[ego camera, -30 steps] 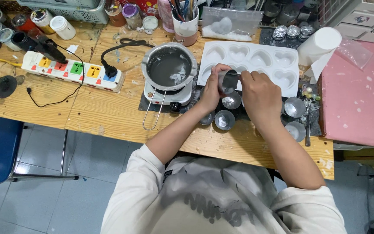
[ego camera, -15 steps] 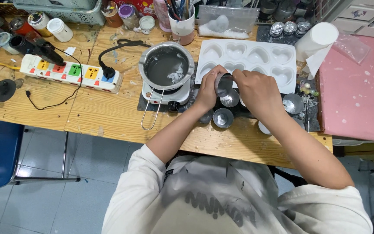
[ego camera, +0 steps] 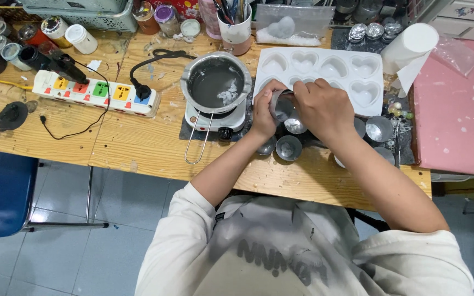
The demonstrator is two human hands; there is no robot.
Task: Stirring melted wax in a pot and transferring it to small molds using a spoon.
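Head cam: I see my left hand (ego camera: 263,112) wrapped round a small metal cup (ego camera: 282,104), tilted, held above the bench. My right hand (ego camera: 322,107) grips the cup's rim from the other side, fingers curled in. Just left of the hands: pot (ego camera: 215,83) on a small hotplate (ego camera: 215,118). Behind them: white heart mould (ego camera: 352,71). More metal cups (ego camera: 288,148) sit just below.
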